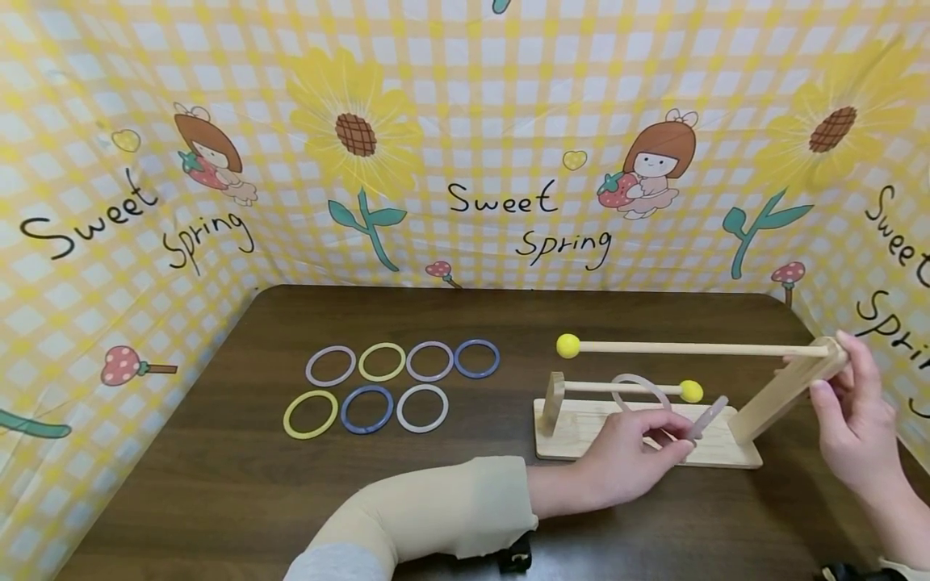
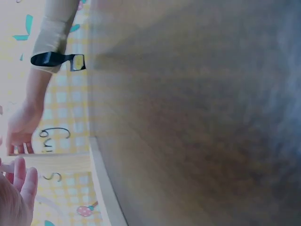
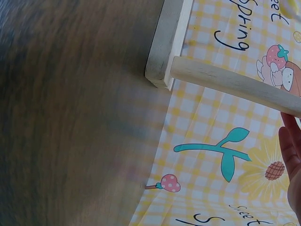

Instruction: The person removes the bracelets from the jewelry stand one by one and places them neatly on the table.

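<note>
My left hand pinches a pale, whitish ring between thumb and fingers, in front of the wooden stand. A second pale ring hangs around the stand's short rod, which ends in a yellow ball. With thumb and fingers at either side, my right hand grips the top of the tall slanted post. From that post a long rod runs left to another yellow ball. In the right wrist view, fingers meet the post.
Left of the stand, several rings lie flat in two rows on the dark wooden table, among them a yellow ring, a blue ring and a white ring. A yellow checked cloth surrounds the table's back and sides.
</note>
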`<state>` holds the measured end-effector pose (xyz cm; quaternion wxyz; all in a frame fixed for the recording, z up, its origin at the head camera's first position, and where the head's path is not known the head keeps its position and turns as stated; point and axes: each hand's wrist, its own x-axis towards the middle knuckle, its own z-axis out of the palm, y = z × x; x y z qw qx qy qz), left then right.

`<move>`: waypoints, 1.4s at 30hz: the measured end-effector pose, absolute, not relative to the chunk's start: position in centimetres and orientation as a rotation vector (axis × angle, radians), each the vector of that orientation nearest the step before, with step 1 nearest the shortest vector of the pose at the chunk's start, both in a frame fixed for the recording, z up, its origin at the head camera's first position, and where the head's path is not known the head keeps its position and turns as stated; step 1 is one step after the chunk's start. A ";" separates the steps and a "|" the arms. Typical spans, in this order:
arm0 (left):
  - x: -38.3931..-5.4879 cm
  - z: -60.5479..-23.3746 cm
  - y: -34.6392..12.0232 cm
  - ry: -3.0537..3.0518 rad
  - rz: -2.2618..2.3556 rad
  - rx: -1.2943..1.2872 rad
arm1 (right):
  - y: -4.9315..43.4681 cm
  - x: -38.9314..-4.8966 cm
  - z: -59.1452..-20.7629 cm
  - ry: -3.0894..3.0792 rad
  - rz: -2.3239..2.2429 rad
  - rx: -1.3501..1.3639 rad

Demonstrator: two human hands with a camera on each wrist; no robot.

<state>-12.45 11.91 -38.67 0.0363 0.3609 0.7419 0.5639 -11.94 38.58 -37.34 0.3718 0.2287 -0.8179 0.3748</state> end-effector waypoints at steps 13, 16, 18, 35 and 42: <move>-10.8 -37.4 8.1 2.083 1.761 1.137 | 38.5 -12.0 -37.3 -2.106 0.979 0.592; -11.0 -37.7 7.1 2.070 1.742 1.144 | 38.5 -12.0 -37.3 -2.099 0.978 0.597; -11.1 -37.7 6.5 2.059 1.728 1.142 | 38.5 -12.0 -37.3 -2.098 0.983 0.600; -12.0 -37.1 1.0 2.270 1.578 1.551 | 38.7 -12.0 -37.3 -2.061 1.007 0.636; -12.4 -36.8 -1.7 2.313 1.626 1.458 | 38.6 -12.1 -37.4 -2.070 1.000 0.651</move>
